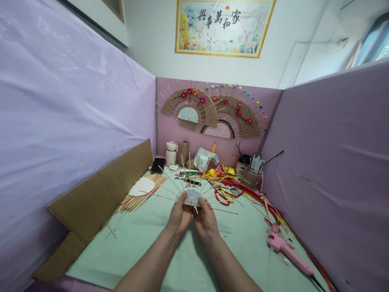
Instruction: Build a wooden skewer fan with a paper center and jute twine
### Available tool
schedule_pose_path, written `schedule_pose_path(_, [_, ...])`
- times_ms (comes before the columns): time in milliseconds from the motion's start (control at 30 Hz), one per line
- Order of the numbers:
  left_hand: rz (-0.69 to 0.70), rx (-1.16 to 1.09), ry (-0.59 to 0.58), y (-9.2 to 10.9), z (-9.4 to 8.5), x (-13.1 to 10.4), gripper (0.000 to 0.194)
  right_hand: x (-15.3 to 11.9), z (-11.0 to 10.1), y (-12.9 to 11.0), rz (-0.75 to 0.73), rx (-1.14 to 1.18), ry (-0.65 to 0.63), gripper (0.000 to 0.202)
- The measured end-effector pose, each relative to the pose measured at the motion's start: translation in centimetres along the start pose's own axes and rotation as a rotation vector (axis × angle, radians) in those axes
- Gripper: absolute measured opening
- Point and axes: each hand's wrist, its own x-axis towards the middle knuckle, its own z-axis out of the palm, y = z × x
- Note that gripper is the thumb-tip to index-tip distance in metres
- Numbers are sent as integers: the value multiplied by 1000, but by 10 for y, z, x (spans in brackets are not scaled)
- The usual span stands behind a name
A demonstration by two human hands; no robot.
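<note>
Holding a half-round patterned piece (192, 197) low over the middle of the bench (142, 247), with the left hand (180, 215) at one end and the right hand (207, 217) at the other — fingers narrow on both sides, thumbs pressed on its front. Fanning out from the curved edge, thin sticks (170, 179), some pointing up and others sideways. Lying to the right on the bench, a pink glue gun (288, 251), its cord running toward the near edge. Lying to the left, a white oval (142, 186) on top of loose sticks (129, 205), beside a long cardboard strip (103, 192). Spread beyond the hands, green-handled tools (193, 182) and red and yellow craft stems (251, 190). Standing farther back, a white jar (172, 154), a brown tube (185, 152) and a wrapped container (251, 178) — near a crumpled patterned cloth (205, 159). Hanging on the pink panel (165, 136), two flower-trimmed fans, left fan (170, 104) and right fan (252, 125) overlapping. Hanging highest, behind the panel, a gold-framed picture (225, 28).
</note>
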Motion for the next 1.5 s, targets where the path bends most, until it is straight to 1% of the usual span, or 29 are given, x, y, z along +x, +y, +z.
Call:
schedule_pose_path(167, [-2,39,41,1,4,-2,19,1,-1,-1,29,39,-10,26])
schedule_pose_path(300, [-20,32,13,4,3,-2,22,-2,3,-1,22,26,-61,26])
schedule_pose_path(400, [-44,33,-11,4,2,-1,26,-3,4,0,-24,-43,-81,31])
schedule_pose_path(600, [-55,23,-63,-1,0,0,27,1,-2,3,-70,-118,-39,27])
schedule_pose_path(700, [-60,15,-65,2,-1,2,31,3,-3,6,-102,-172,-17,26])
schedule_pose_path(800, [-55,-12,-32,11,-2,5,36,1,-3,9,-182,-324,15,27])
schedule_pose_path(867, [-31,-33,33,17,-2,7,34,-1,-3,8,-225,-404,35,25])
schedule_pose_path(933, [14,-43,101,20,-1,8,31,-5,-2,5,-282,-504,25,20])
schedule_pose_path(967, [35,-36,121,20,0,7,29,-7,-2,3,-340,-578,17,17])
schedule_pose_path(1033, [76,3,125,18,2,6,28,-10,-2,-2,-506,-740,6,14])
schedule_pose_path(1100, [116,69,107,12,3,3,32,-12,-3,-5,-665,-845,-4,23])
schedule_pose_path(1167, [151,140,92,6,4,0,39,-10,-5,-7,-757,-908,-32,32])
schedule_pose_path(1267, [182,230,69,-1,3,-4,47,-6,-9,-6,-809,-981,-78,39])
schedule_pose_path(1333, [193,268,53,-5,2,-5,49,-3,-11,-5,-823,-1002,-87,41])
schedule_pose_path(1400, [199,290,51,-6,1,-6,49,-1,-13,-4,-832,-1005,-87,42])
schedule_pose_path(1500, [198,319,57,-8,-1,-5,43,0,-15,-5,-853,-1025,-98,43])
